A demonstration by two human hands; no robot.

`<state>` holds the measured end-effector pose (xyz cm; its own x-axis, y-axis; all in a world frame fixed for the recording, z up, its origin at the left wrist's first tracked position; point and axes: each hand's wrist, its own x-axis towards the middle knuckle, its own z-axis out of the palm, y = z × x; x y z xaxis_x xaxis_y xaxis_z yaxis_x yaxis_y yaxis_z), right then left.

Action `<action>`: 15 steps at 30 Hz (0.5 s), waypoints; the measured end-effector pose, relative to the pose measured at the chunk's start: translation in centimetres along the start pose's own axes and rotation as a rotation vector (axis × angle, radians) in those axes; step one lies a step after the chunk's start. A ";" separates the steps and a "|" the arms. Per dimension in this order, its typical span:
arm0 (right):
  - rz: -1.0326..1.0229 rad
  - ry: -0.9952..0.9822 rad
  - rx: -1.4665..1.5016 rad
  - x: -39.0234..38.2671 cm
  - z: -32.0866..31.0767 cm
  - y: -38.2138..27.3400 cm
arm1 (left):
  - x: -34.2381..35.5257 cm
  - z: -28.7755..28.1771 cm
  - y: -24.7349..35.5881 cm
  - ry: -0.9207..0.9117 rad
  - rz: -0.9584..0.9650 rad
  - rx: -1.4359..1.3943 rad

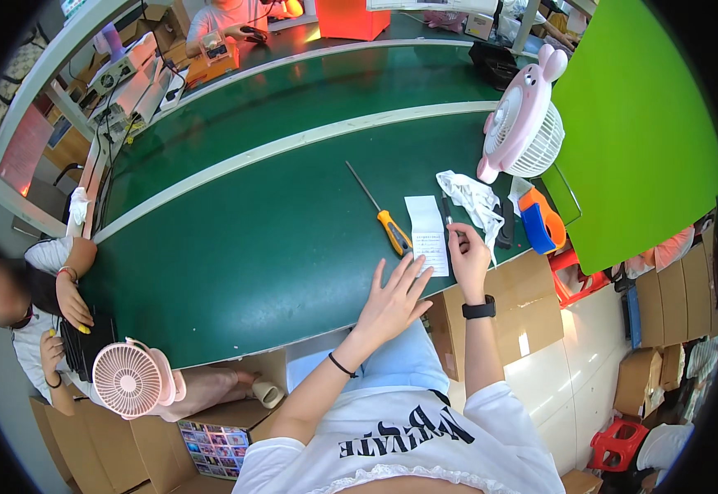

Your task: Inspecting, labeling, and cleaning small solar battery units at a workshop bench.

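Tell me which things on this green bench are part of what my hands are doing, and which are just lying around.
In hand:
right hand pinching a thin dark tool
paper slip
left hand, spread flat beside the slip

Lying about:
yellow-handled screwdriver
white cloth
pink fan
blue and orange tape holder

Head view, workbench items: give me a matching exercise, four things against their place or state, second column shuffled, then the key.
Things:
1. screwdriver
2. paper slip
3. white cloth
4. pink desk fan

Places or states:
A. standing upright at the bench's far right, by the green panel
B. crumpled, beyond the right hand
C. lying flat between both hands, the left hand at its near corner
D. lying apart, yellow handle toward the person

Pairs: 1-D, 2-C, 3-B, 4-A
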<state>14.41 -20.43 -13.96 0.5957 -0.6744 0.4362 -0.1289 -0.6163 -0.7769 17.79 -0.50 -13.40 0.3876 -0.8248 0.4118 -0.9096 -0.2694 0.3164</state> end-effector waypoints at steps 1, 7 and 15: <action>0.018 -0.003 0.025 0.0 -0.2 -0.1 | 0.1 0.0 0.0 -0.036 -0.022 0.028; -0.129 0.054 0.011 0.4 -0.5 0.8 | 1.0 -0.4 -0.1 -0.111 -0.019 0.133; 0.018 -0.074 0.473 0.7 -1.1 1.4 | 1.1 -0.4 -0.8 -0.098 -0.083 0.138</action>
<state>13.78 -22.21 -14.29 0.6538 -0.6419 0.4007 0.2251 -0.3406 -0.9129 18.99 -1.00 -12.88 0.4518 -0.8397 0.3014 -0.8896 -0.3987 0.2227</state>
